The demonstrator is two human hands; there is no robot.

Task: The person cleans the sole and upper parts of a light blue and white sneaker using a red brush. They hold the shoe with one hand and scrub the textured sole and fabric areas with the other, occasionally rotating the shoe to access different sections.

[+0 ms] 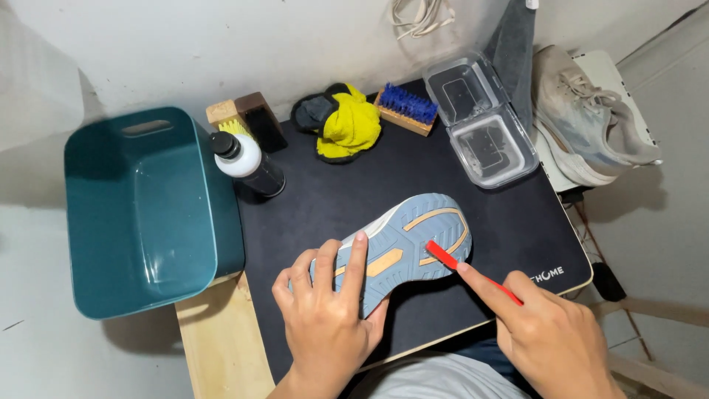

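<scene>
On black mat [443, 185], left hand [325, 318] grips upturned blue-soled shoe [402, 247]; right hand [550, 336] pinches seemingly red brush [473, 272].

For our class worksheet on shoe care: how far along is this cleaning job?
Done: tools are laid out. In hand: left hand steadies the shoe sole-up; right hand works a red tool on the sole. Left: bottle, blue brush and second shoe look untouched.
</scene>
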